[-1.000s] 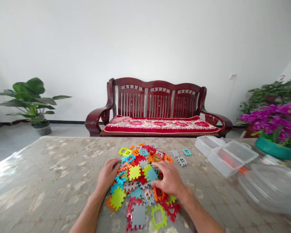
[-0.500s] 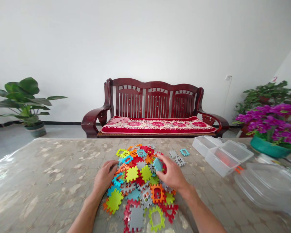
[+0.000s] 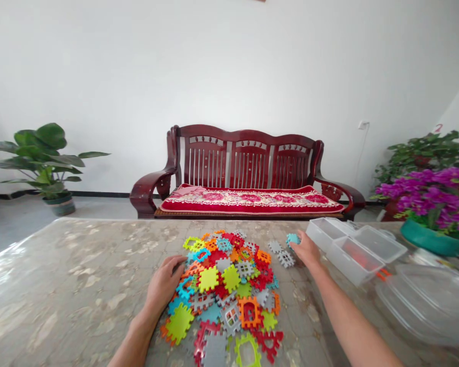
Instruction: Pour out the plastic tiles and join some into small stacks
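A heap of flat, notched plastic tiles [image 3: 225,290] in red, orange, green, blue and grey lies on the marbled table [image 3: 80,290]. My left hand [image 3: 163,285] rests flat on the heap's left edge, fingers spread. My right hand [image 3: 305,248] is stretched out to the right of the heap and pinches a light blue tile [image 3: 292,238] just above the table. Two grey tiles [image 3: 281,253] lie apart from the heap, right beside that hand.
Clear plastic boxes [image 3: 354,250] stand at the right, a clear lid [image 3: 428,298] nearer me. A purple flowering plant in a teal pot [image 3: 434,209] sits at the far right. Beyond the table are a dark wooden bench [image 3: 245,176] and a potted plant [image 3: 46,163].
My right hand lifted a light blue tile out of the heap and carried it right, to the loose tiles near the clear boxes. My left hand stayed on the heap.
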Tool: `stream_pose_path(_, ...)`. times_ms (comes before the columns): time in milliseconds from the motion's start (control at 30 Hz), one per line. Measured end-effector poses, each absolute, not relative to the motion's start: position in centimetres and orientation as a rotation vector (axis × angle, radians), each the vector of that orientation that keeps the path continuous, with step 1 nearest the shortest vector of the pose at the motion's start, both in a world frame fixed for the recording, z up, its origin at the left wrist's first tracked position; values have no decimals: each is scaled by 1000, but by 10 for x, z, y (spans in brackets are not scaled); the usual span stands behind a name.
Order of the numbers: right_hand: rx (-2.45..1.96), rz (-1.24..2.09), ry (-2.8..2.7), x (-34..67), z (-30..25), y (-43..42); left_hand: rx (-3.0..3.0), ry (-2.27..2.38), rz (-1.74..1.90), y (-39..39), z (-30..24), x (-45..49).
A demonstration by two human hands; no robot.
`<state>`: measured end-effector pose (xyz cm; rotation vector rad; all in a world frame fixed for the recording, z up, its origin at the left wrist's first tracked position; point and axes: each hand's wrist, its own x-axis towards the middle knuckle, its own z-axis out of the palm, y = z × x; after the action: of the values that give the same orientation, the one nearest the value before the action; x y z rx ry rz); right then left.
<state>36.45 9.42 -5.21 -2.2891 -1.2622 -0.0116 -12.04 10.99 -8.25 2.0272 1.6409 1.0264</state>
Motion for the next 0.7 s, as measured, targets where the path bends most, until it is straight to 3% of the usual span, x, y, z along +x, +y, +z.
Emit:
stream_pose_path(433,-2496,-3,-1421,372,-55,96,1858,1696,1161,106,-75,-120)
stream_pose_path(700,-2237,-60,-1517,340,-39,86,1947,1723,890,104,-76,-118)
